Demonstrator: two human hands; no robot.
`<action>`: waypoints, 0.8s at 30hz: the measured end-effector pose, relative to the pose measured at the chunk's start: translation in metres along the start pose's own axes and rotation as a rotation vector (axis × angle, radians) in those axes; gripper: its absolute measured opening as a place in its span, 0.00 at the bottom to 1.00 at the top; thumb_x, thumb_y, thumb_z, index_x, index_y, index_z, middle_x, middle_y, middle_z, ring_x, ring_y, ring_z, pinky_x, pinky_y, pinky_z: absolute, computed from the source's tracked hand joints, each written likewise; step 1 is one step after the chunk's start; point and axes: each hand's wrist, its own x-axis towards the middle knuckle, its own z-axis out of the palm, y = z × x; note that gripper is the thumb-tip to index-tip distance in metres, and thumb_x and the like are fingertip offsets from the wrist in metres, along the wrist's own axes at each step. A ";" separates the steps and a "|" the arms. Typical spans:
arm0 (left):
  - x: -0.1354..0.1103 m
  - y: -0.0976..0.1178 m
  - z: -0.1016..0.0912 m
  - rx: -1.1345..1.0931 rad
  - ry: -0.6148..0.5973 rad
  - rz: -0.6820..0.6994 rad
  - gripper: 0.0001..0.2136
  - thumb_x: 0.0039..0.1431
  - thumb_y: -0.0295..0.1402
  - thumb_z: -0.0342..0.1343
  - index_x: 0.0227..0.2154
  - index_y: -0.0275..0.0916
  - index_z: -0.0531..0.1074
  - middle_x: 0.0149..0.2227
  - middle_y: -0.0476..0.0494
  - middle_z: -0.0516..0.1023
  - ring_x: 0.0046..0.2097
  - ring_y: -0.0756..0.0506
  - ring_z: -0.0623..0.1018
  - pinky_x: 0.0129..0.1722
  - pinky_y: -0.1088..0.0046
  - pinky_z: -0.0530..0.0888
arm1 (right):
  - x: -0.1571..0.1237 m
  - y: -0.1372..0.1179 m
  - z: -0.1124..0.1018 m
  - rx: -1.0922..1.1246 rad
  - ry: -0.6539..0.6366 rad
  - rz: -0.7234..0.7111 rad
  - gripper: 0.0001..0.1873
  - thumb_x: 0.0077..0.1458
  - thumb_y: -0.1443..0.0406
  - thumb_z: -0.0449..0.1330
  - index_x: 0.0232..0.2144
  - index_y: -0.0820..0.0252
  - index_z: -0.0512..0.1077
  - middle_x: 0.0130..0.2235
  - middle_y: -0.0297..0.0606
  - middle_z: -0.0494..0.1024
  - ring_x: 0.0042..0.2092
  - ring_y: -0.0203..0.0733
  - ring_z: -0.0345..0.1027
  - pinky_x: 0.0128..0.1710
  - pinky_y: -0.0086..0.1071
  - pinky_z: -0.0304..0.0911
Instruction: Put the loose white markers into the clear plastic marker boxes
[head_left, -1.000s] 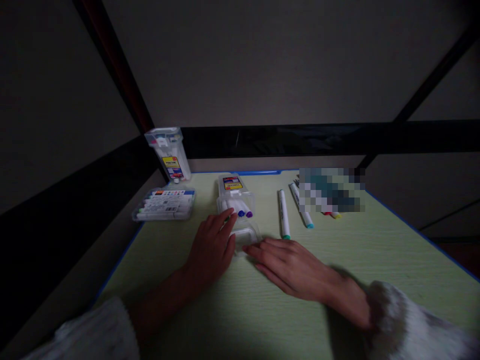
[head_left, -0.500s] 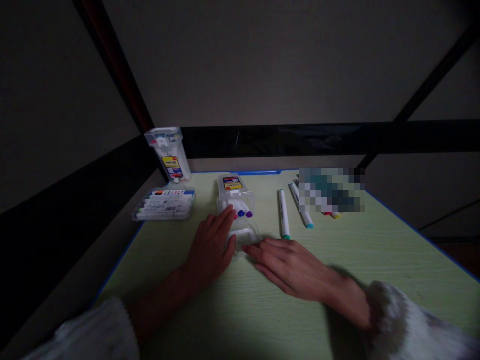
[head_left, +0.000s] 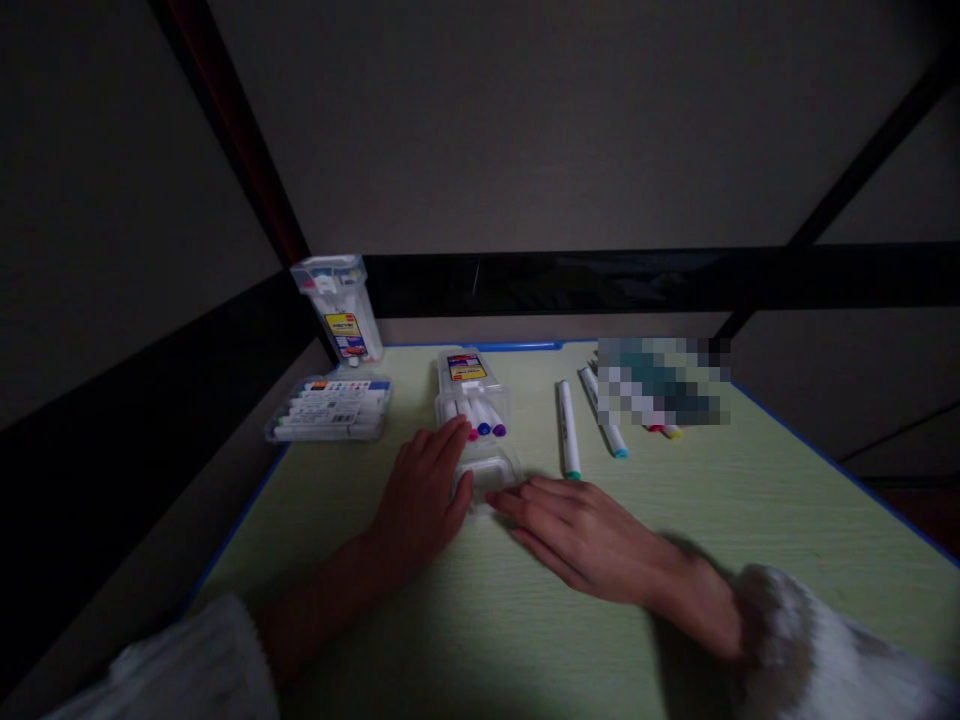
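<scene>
A clear plastic marker case (head_left: 469, 370) lies on the table in front of me, its hinged lid (head_left: 486, 470) folded open towards me. Several white markers (head_left: 487, 415) are inside, with pink, blue and purple ends showing at the mouth. My left hand (head_left: 426, 478) rests at the left side of the lid, fingers stretched out and thumb apart, fingertips beside the pink end. At the lid's near right corner is my right hand (head_left: 581, 530), palm down with its fingers extended and the fingertips touching the lid. Neither hand grips anything that I can see.
A white marker with a green end (head_left: 568, 430) and one with a turquoise end (head_left: 604, 412) lie to the right. Beyond them is a pixelated patch with red and yellow ends below. Left stand an upright marker case (head_left: 345, 315) and a flat one (head_left: 334, 410).
</scene>
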 end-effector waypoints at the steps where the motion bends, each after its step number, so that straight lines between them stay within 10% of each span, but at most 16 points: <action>1: 0.000 0.000 0.000 0.001 0.002 0.000 0.20 0.56 0.27 0.44 0.52 0.31 0.59 0.55 0.37 0.64 0.50 0.38 0.65 0.49 0.58 0.63 | 0.000 0.000 0.000 0.001 -0.005 0.003 0.15 0.60 0.69 0.44 0.49 0.67 0.60 0.36 0.42 0.74 0.37 0.40 0.68 0.37 0.35 0.68; 24: -0.002 -0.001 0.002 -0.059 0.070 0.006 0.19 0.56 0.27 0.44 0.52 0.35 0.58 0.53 0.36 0.63 0.52 0.40 0.65 0.50 0.58 0.65 | 0.001 -0.001 -0.001 0.000 -0.007 -0.010 0.16 0.59 0.70 0.44 0.48 0.69 0.62 0.36 0.44 0.74 0.37 0.40 0.68 0.36 0.36 0.68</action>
